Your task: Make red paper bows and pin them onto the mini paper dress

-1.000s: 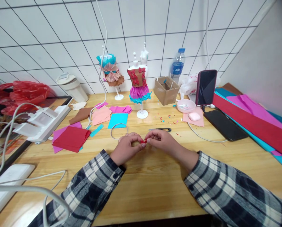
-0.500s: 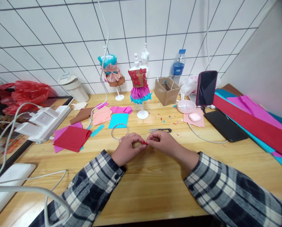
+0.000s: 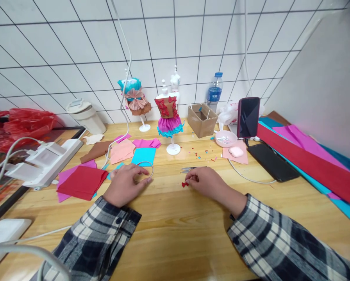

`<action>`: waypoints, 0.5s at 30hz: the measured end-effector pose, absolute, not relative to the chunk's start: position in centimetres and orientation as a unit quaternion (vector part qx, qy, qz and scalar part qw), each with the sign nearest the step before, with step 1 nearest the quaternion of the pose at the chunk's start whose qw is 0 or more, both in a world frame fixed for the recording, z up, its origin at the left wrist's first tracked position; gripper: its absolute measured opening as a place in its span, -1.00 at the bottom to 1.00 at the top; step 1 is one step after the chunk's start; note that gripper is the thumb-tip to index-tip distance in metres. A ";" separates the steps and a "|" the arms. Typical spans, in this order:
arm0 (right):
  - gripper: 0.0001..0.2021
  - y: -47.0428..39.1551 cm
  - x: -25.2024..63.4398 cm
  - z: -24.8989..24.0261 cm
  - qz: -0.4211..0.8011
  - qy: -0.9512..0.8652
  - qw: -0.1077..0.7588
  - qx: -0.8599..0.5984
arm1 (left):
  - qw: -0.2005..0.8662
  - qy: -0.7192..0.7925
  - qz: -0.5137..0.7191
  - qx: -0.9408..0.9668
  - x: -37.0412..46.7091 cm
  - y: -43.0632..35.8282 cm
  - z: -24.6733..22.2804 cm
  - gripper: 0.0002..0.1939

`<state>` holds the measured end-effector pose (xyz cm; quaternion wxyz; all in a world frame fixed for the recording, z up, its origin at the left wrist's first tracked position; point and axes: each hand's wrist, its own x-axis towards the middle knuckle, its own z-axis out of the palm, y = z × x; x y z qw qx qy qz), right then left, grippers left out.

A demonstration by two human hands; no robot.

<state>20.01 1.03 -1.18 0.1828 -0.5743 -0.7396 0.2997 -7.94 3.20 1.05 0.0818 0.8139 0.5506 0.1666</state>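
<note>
My right hand [image 3: 206,182] pinches a small red paper bow [image 3: 184,184] between thumb and fingertips, low over the table. Partly behind that hand lie the thread snips [image 3: 188,169], their blades pointing left. My left hand [image 3: 125,183] is at a thin wire ring [image 3: 153,168], thumb and index apart and overlapping its near side; whether they touch it I cannot tell. Beyond the hands stands a mini dress form [image 3: 166,107] wearing a brown top with red bows and a purple skirt edged in blue.
Red paper squares [image 3: 83,182] and a blue paper square [image 3: 143,156] lie left. A second dressed form [image 3: 135,97], a cardboard box [image 3: 202,123] and a water bottle [image 3: 215,91] stand behind. Right are a pink dish [image 3: 226,138], a phone [image 3: 248,117], a black power bank [image 3: 273,160] and crepe strips [image 3: 309,164].
My left hand has let go of the red paper bow and moved left to the wire ring. My right hand keeps the bow, which now shows more fully. The view has tilted up slightly.
</note>
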 end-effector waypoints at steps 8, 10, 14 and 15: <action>-0.74 1.0 19.9 -1.0 0.259 -0.737 0.217 -0.585 | 0.123 0.558 0.157 0.805 -8.6 3.4 0.4 -0.78; -0.72 0.9 19.8 -0.9 0.241 -0.741 0.247 -0.576 | 0.152 0.580 0.208 0.773 -7.9 3.1 0.4 -0.78; -0.72 0.4 19.4 -0.5 0.185 -0.753 0.321 -0.544 | 0.258 0.561 0.382 0.688 -5.4 1.4 0.1 -0.84; -0.73 0.2 19.3 -0.4 0.170 -0.755 0.341 -0.534 | 0.274 0.543 0.413 0.678 -4.6 1.0 -0.2 -0.85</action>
